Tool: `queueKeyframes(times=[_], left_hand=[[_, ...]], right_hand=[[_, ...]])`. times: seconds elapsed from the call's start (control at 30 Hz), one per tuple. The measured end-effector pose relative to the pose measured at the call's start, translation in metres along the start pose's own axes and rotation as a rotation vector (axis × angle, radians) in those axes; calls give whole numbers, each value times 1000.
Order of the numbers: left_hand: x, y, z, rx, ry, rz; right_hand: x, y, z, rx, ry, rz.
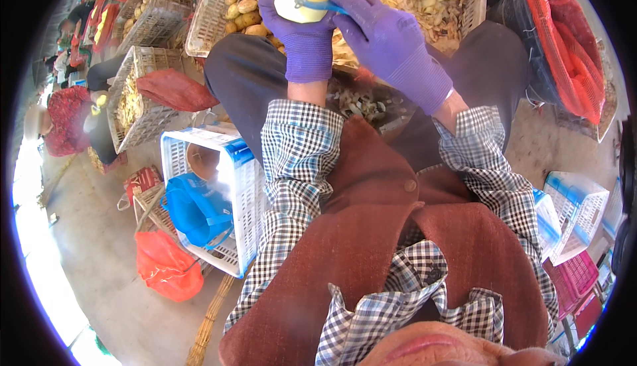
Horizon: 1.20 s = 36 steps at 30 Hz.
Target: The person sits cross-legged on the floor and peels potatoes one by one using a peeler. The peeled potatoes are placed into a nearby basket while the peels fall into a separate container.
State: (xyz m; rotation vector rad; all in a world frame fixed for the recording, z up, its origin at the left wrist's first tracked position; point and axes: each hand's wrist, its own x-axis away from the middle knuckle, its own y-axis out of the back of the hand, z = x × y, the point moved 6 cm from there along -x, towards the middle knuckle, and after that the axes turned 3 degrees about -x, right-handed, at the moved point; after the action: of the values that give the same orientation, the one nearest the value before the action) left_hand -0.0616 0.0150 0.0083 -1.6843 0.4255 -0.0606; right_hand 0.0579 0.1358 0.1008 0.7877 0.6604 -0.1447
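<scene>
Both hands wear purple gloves. My left hand is closed around a pale, peeled potato near the top of the view. From the right, my right hand grips a blue-handled peeler, whose head lies over the potato's face. Beyond the hands, unpeeled potatoes fill the left part of a plastic crate. A heap of peelings with a few potatoes among them fills the right part. More peelings lie low between the knees.
At the left stand a white and blue crate holding a blue bag, a red bag and a straw broom. A crate of peelings is near a seated person in red. A bucket with red mesh stands at right.
</scene>
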Motion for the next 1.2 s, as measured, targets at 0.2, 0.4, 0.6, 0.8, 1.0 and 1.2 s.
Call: queueKeyframes(times=[0.2, 0.4, 0.6, 0.8, 1.0, 1.2], left_hand=[[9, 10, -5, 76, -76, -146], [7, -2, -1, 139, -54, -160], [1, -19, 2, -102, -67, 162], [11, 6, 7, -107, 25, -175], [9, -21, -2, 25, -96, -46], [0, -2, -22, -85, -43, -208]], right_hand=[[32, -13, 7, 78, -119, 219], [24, 8, 15, -60, -48, 124], [7, 2, 9, 11, -68, 25], [27, -3, 7, 99, -139, 182], [28, 4, 1, 13, -116, 245], [25, 4, -76, 119, -275, 187]])
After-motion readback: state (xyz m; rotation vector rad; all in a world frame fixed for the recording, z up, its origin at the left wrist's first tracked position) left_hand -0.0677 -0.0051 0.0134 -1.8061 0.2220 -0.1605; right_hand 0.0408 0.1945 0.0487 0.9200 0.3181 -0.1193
